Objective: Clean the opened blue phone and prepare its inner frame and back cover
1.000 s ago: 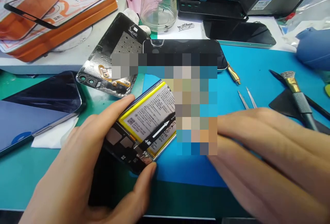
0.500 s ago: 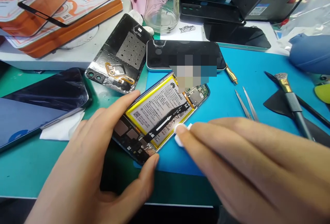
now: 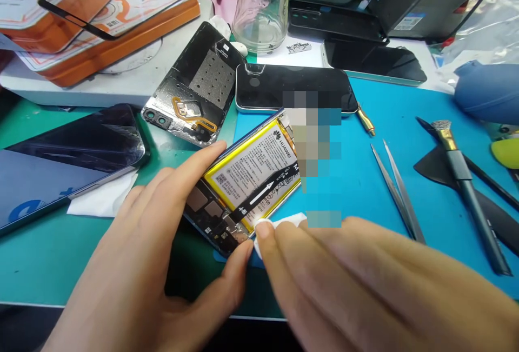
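Observation:
An opened phone [image 3: 259, 171] lies tilted over the mat, its yellow-edged battery facing up and a black flex cable with a white arrow crossing it. My left hand [image 3: 162, 249] grips the phone's lower left end between thumb and fingers. In my right hand [image 3: 324, 276] a folded piece of white tissue [image 3: 290, 223] is pinched; it touches the phone's near long edge, close to my left thumb. A blurred patch hides the phone's upper right end. Behind the phone lies a detached back cover [image 3: 203, 79] with two camera holes.
Right of the phone lie tweezers [image 3: 397, 195], a brush [image 3: 466, 179] and a black pry tool [image 3: 438, 167]. Another phone [image 3: 295, 90] sits behind, near a glass jar [image 3: 261, 11]. A dark phone [image 3: 81, 157] rests at left; orange boxes [image 3: 121, 33] are stacked beyond it.
My right hand has moved left and down along the phone's near edge with the tissue, closer to my left thumb. My left hand keeps its hold. The view has shifted slightly.

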{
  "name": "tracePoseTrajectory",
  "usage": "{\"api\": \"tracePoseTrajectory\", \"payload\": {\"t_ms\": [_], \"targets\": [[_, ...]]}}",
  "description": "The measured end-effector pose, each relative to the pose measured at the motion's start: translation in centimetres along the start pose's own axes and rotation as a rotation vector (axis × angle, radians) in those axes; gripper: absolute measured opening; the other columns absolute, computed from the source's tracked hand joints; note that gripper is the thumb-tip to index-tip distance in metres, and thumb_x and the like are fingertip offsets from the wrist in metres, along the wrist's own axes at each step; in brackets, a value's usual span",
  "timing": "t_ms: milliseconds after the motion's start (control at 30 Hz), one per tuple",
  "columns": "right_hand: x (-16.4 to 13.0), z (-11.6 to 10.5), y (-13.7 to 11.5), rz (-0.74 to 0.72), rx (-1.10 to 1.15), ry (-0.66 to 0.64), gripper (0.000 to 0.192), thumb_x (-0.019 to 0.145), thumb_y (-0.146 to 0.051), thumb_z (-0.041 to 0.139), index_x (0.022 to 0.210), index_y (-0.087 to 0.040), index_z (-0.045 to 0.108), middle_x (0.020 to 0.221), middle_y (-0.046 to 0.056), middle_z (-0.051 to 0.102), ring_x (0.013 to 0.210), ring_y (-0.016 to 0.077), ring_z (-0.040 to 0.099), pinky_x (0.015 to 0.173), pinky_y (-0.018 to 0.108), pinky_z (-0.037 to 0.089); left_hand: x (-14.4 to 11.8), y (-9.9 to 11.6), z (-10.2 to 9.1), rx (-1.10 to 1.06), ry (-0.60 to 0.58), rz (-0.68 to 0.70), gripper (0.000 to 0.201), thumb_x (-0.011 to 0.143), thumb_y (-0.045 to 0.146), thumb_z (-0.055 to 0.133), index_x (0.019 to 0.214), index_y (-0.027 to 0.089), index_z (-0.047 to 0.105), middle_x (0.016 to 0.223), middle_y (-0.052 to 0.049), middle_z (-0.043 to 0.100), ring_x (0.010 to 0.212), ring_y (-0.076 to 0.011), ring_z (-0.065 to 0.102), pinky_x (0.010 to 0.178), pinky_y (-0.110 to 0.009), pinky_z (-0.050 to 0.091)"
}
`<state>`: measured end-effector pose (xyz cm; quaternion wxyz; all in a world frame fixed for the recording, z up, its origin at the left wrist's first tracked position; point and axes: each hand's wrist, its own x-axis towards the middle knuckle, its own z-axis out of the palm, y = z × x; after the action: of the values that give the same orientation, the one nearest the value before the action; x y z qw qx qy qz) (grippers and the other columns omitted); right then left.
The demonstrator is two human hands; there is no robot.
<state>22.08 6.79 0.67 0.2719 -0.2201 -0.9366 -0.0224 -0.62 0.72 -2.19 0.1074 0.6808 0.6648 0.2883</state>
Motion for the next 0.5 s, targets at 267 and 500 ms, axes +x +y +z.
{"api": "tracePoseTrajectory", "payload": {"t_ms": [267,500], "targets": [[1.2,-0.1,-0.2,0.016,0.095,-0.093,0.039,0.11,-0.01,0.044,0.091,-0.019,0.077,0.089,0.001,0.076,0.072,0.0157,0.06,0.06,0.039,0.046,0.1,-0.3,-0.3,-0.028,-0.02,0.021,0.076,0.096,0.062,0.062,0.166,0.045,0.037,0.16,0.006,0.059,0.135,-0.0366,0.068,0.091,-0.053,0.07],[-4.9,-4.7,4.9,0.475,-0.309,-0.053,0.028,0.105,-0.02,0.066,0.132,-0.027,0.074,0.119,0.007,0.079,0.099,0.0288,0.075,0.081,0.044,0.055,-0.2,-0.6,0.0,0.007,-0.02,-0.002,0.076,0.096,0.059,0.057,0.167,0.046,0.035,0.157,0.005,0.061,0.123,-0.0407,0.073,0.08,-0.063,0.07]]}}
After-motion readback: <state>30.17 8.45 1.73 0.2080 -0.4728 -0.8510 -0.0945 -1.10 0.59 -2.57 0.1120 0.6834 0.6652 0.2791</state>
